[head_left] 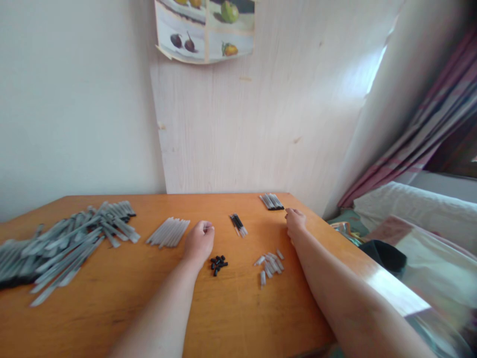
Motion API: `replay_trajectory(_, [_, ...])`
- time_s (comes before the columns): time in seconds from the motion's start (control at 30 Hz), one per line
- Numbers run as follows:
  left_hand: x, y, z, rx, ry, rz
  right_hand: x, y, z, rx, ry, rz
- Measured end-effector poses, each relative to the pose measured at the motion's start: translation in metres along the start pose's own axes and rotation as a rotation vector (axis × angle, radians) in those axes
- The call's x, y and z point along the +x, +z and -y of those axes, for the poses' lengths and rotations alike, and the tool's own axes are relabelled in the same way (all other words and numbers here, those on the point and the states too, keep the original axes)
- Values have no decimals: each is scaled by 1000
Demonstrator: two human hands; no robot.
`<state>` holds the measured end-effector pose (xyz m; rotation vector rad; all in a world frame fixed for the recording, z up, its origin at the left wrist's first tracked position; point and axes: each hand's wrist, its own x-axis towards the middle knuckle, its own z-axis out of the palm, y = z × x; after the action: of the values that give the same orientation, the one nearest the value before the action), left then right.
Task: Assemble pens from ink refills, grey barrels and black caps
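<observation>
My left hand (200,241) is closed above the table, just right of a row of translucent whitish tubes (169,232). Anything between its fingertips is too small to make out. On the far right of the table my right hand (296,222) is also closed, beside a row of assembled pens (271,201) with dark ends; whether it holds something is hidden. Between the hands lie a few thin black-and-clear refills (238,224). Closer to me are several small black plugs (218,264) and a loose group of short clear caps (270,264).
A big heap of translucent pens (78,233) with dark ends spreads over the left of the orange wooden table (149,298). The wall board with a fruit poster (204,30) rises behind. Right of the table edge are a bed (428,238) and a dark bag-like object (383,256).
</observation>
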<state>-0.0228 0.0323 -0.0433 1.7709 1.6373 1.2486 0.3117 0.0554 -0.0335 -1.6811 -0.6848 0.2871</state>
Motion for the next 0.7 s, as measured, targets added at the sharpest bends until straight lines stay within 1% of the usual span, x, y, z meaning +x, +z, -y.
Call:
replay_trajectory(0.23, [1, 2, 0, 10, 4, -3, -18, -11, -2, 132, 53, 40])
replay_trajectory(0.4, [0, -2, -6, 94, 23, 5, -18, -13, -6, 176, 54, 82])
replay_trajectory(0.5, [-2, -12, -15, 230, 54, -18, -17, -11, -6, 184, 68, 97])
replay_trajectory(0.6, [-7, -24, -24, 465, 34, -89, -17, -10, -3, 188, 79, 99])
replay_trajectory(0.7, [-12, -29, -28, 655, 32, -112, -18, -9, -1, 190, 77, 114])
